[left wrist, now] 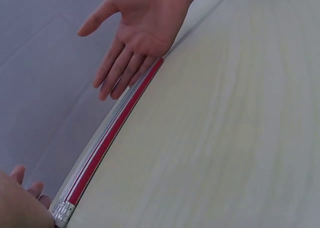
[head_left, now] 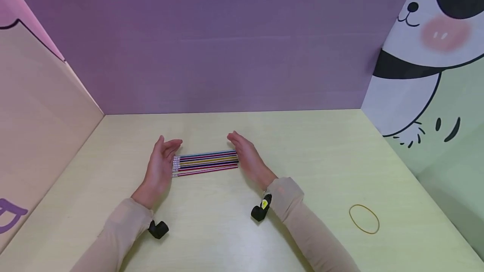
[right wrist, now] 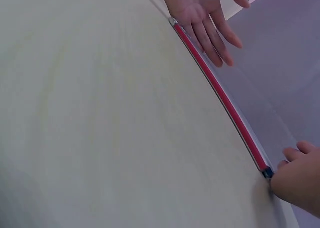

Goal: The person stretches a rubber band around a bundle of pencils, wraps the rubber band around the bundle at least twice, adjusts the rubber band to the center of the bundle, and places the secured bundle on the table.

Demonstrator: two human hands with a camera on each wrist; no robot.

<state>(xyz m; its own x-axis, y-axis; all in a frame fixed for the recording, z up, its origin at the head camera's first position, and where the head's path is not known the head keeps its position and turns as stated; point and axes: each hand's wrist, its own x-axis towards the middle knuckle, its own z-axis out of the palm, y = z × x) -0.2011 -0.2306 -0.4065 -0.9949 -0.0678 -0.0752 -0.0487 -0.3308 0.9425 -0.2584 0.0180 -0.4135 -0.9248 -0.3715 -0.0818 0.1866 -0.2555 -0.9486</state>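
Several pencils [head_left: 206, 163] in assorted colours lie side by side on the table, with their metal-banded ends to the left. My left hand [head_left: 160, 165] stands on edge against those ends, its palm turned toward the row. At the opposite ends my right hand [head_left: 249, 160] is also on edge, palm inward, touching the tips. Fingers on both hands are extended, not curled around anything. In the left wrist view, a red pencil [left wrist: 117, 130] forms the near side of the row, and the right hand [left wrist: 147, 27] shows its palm and straight fingers.
A yellow rubber band [head_left: 364, 219] lies on the light wooden table [head_left: 211, 230] to the right of my right forearm. Purple, pink and panda-printed panels surround the tabletop at the back and sides.
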